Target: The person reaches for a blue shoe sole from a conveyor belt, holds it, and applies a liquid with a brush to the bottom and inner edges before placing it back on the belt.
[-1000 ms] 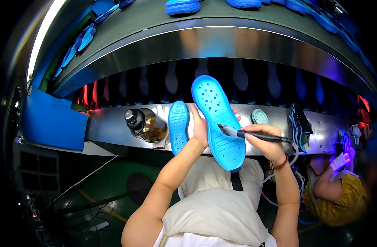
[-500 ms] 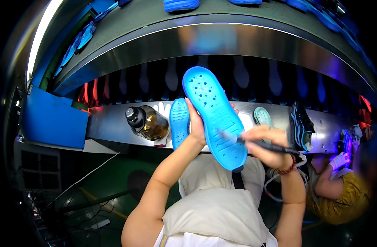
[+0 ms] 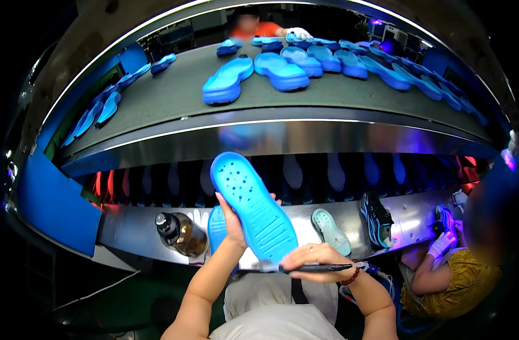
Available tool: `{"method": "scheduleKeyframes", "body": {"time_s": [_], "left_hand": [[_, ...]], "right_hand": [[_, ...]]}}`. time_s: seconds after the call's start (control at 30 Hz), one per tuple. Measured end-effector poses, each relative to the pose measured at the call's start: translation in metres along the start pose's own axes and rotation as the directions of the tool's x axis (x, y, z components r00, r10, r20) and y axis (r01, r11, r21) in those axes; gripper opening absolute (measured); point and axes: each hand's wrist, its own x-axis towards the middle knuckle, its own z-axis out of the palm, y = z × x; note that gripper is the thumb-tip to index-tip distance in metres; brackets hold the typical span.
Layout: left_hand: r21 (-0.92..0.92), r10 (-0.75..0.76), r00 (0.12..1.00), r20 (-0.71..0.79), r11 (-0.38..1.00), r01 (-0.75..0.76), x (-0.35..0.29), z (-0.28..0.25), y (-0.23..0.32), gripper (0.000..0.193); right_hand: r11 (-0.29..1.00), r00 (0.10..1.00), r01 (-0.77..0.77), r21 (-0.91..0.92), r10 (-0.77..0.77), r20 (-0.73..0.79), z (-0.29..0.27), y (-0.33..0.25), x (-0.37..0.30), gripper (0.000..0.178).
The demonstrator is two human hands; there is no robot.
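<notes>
A bright blue shoe sole [image 3: 259, 212], dotted with small holes at its far end and ribbed toward the near end, is tilted in front of me. My left hand [image 3: 234, 226] grips its left edge, with fingertips showing past the right edge. In my right hand [image 3: 319, 262] is a slim black-handled tool [image 3: 327, 268], apparently a brush; its pale tip is blurred at the sole's near end. Behind my left hand, another blue sole [image 3: 215, 226] lies on the metal ledge, partly hidden.
On the metal ledge [image 3: 129, 224] stand a dark-capped bottle [image 3: 185, 237], a pale green sole [image 3: 331, 232] and a black sneaker [image 3: 376, 220]. Beyond it, a conveyor belt [image 3: 168, 93] carries several blue soles. A person in yellow [image 3: 458, 289] works at right; another's gloved hand [image 3: 298, 32] is across the belt.
The view has tilted up, showing more of the belt. My right hand has carried the tool's tip from the sole's ribbed middle to its near end. My left hand keeps its hold.
</notes>
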Motion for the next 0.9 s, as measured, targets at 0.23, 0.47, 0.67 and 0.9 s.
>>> {"method": "scheduleKeyframes", "body": {"time_s": [0.23, 0.47, 0.67, 0.9], "left_hand": [[0.061, 0.024, 0.999, 0.024, 0.998, -0.026, 0.000, 0.010, 0.007, 0.095], [0.103, -0.031, 0.999, 0.013, 0.994, 0.030, 0.000, 0.015, 0.007, 0.098], [0.108, -0.039, 0.984, 0.174, 0.994, 0.020, 0.004, 0.027, 0.014, 0.096], [0.059, 0.037, 0.999, -0.018, 0.998, -0.036, 0.007, 0.056, 0.016, 0.080]], "right_hand": [[0.999, 0.984, -0.038, -0.022, 0.033, -0.175, -0.002, 0.018, -0.009, 0.025], [0.979, 0.943, -0.111, 0.169, 0.158, -0.292, -0.011, 0.020, -0.018, 0.022], [0.932, 0.988, 0.004, 0.362, 0.053, -0.148, -0.013, 0.016, -0.017, 0.022], [0.832, 0.871, 0.025, 0.554, 0.254, -0.420, -0.005, 0.021, -0.018, 0.019]]}}
